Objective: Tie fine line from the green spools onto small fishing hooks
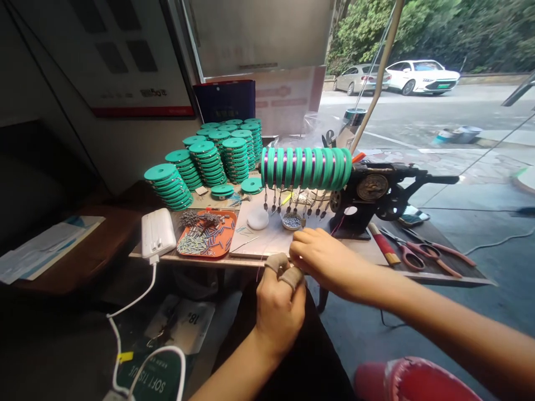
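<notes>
My left hand [279, 303] is curled closed just off the table's front edge, with tan finger covers [290, 277] on two fingers. Against it, my right hand [320, 253] is pinched closed, fingertips meeting near the left thumb. Whatever lies between the fingers is too small or hidden to make out. A thin pinkish line [259, 270] runs beside my left hand. Beyond them, a row of green spools [307, 168] sits on a black hand-cranked winder [370, 189], with small dark weights hanging below. A small bowl of grey pellets [291, 221] stands just behind my right hand.
Stacked green spools [203, 161] fill the back left. An orange tray [228, 245] holds small metal parts; a white power bank [159, 233] trails a cable. A white round lump [257, 219] lies centrally. Scissors [412, 257] and pliers [451, 253] lie right. A red bucket [426, 381] stands below.
</notes>
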